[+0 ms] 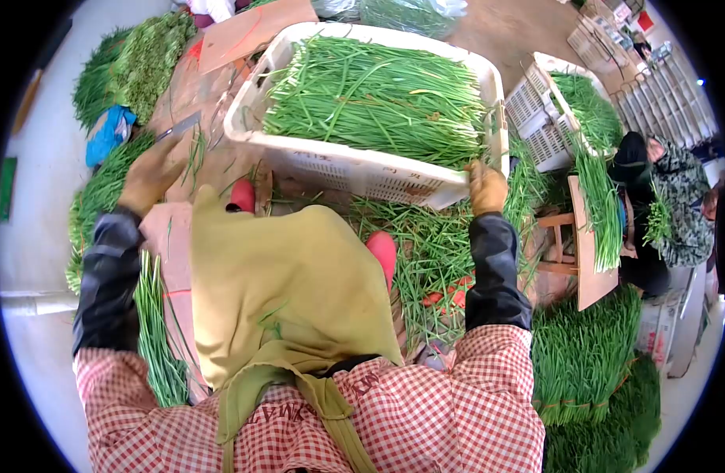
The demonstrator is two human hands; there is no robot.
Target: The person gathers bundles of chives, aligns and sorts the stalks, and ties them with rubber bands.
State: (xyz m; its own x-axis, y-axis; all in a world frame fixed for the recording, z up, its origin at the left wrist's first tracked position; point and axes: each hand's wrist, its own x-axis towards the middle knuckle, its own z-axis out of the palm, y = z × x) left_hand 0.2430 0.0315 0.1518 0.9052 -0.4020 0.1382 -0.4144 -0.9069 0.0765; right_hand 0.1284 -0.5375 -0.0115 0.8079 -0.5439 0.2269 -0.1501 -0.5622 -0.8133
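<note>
A large white plastic crate [347, 162] full of green garlic chives [374, 98] stands in front of me, slightly tilted in view. My gloved right hand [487, 189] grips its near right corner, fingers over the rim. On the left, my gloved left hand [148, 175] has thumb and fingers apart. Its fingertips are beside the handle end of a knife [183, 124], whose blade points away to the right; whether they touch it I cannot tell. Below that hand, a bunch of chives [155, 331] lies on a pinkish board [169, 236].
Loose chives [437, 268] litter the floor by my red boots [381, 256]. More chive piles stand left and lower right [583, 355]. A second crate [540, 110] and a wooden stool [587, 244] are at right, near a person in camouflage [682, 205]. A blue cloth [110, 135] lies left.
</note>
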